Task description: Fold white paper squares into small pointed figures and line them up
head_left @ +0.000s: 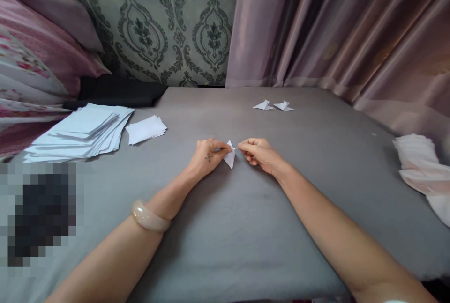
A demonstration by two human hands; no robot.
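Note:
Above the middle of the grey cloth, my left hand [210, 155] pinches a small folded white paper figure [230, 159] between thumb and fingers. Its pointed parts stick out above and below the fingertips. Close by on the right, my right hand [259, 152] is closed, thumb against forefinger, its fingertips beside the tip of the paper. Whether anything sits between those fingertips is too small to make out. Farther back stand two finished-looking folded paper figures [263, 105] with pointed wings, side by side.
A tall stack of white paper sheets [80, 129] lies at the left, with a smaller stack of paper [146, 129] beside it. Behind them is a folded black cloth [123, 91]. A bunched pale fabric [420, 162] lies at the right edge. Curtains [316, 26] hang behind.

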